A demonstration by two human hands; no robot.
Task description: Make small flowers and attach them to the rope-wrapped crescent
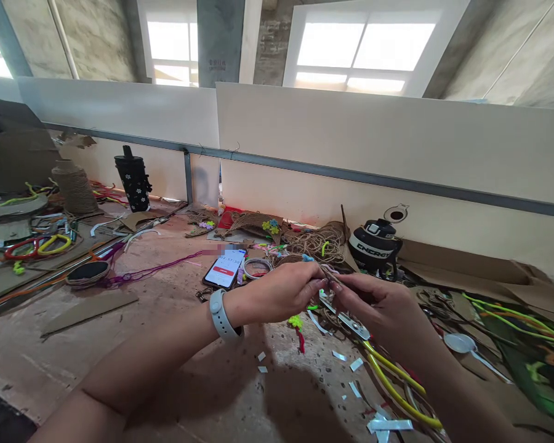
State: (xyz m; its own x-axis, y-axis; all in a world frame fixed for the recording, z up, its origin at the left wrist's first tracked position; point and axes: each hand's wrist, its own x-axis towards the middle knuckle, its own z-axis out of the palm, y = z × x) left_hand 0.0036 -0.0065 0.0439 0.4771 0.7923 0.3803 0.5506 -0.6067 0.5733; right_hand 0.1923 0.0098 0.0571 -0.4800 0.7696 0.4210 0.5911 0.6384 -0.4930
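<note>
My left hand (284, 292), with a pale watch (222, 317) on the wrist, meets my right hand (373, 298) above the middle of the table. The fingertips of both hands pinch a brown twine piece (329, 275), partly hidden by the fingers. Under my right hand lies a cutting tool with yellow handles (399, 394) and a metal head (346, 320). A yellow-green yarn flower (295, 321) with a red tail rests just below my left hand. Beyond my left wrist lie a phone (224, 269) and a tape roll (257, 268).
A tangle of brown twine (323, 240) and a black bottle (373, 249) stand behind my hands. White paper scraps (356, 364) dot the near table. Scissors (39, 247), a twine cone (75, 187) and a black tumbler (133, 181) are left; a white spoon (461, 343) is right.
</note>
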